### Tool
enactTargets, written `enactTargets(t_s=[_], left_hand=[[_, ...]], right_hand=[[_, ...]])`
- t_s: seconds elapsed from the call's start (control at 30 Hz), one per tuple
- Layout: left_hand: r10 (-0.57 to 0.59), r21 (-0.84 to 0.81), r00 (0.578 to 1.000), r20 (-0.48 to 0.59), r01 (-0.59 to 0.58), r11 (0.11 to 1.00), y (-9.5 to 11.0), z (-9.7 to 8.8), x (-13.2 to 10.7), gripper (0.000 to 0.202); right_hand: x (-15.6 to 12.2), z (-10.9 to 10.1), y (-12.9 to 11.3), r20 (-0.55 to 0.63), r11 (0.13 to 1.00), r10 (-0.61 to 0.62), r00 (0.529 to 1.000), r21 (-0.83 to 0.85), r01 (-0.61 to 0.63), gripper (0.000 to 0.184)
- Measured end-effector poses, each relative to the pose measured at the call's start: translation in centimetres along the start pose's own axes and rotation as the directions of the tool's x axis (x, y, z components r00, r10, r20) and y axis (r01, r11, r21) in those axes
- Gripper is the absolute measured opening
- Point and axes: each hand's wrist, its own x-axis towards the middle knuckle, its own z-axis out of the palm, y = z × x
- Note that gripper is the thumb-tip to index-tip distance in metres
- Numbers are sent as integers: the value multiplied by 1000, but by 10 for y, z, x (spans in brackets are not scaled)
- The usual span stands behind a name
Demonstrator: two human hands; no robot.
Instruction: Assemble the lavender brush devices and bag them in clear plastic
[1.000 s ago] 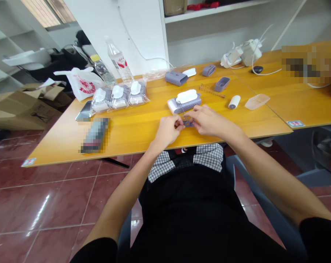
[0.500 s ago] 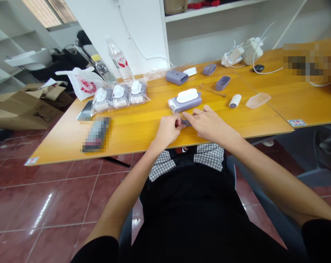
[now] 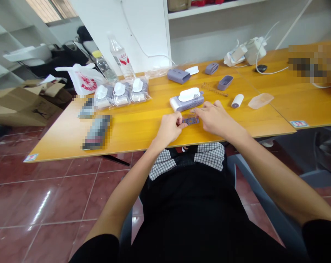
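My left hand (image 3: 169,128) pinches the left end of a small flat purple plastic part (image 3: 191,120) that lies near the front of the orange table (image 3: 132,128). My right hand (image 3: 214,117) rests just right of that part, fingers curled and pointing left, its fingertips close to a small metal spring (image 3: 195,97); whether they touch it is unclear. Right behind both hands lies a purple device with a white top piece (image 3: 185,99).
Further back lie three bagged units (image 3: 120,94), purple housings (image 3: 178,76), a row of springs (image 3: 213,89), a white roller (image 3: 237,100), a clear tray (image 3: 260,100) and water bottles (image 3: 121,60). White chargers with cables (image 3: 246,53) sit on the right table. Cardboard boxes (image 3: 22,104) stand left.
My right hand has let go of the small purple part and drawn to the right, so the part now shows between the hands. The left hand keeps its pinch.
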Motion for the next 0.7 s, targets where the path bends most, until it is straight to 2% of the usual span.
enactTargets(t_s=[0.13,0.23,0.4,0.53,0.7], left_hand=[[0,-50,1000,-3,0,999,-2,0,0,43],[-2,-42,1000,-4,2,999,-3,1,0,40],[-3,-36,1000,-10,2,999,-1,0,-1,39],[-9,-61,1000,7,10,998,1,-1,-1,42],[1,-61,1000,9,0,998,-1,0,-1,42]], right_hand=[[2,4,18,30,992,42,999,116,-45,43],[3,2,29,5,958,38,999,284,-38,43],[9,2,26,-86,863,40,996,505,9,37],[14,10,19,-57,846,4,998,533,27,21],[15,14,22,-25,894,9,1000,449,3,22]])
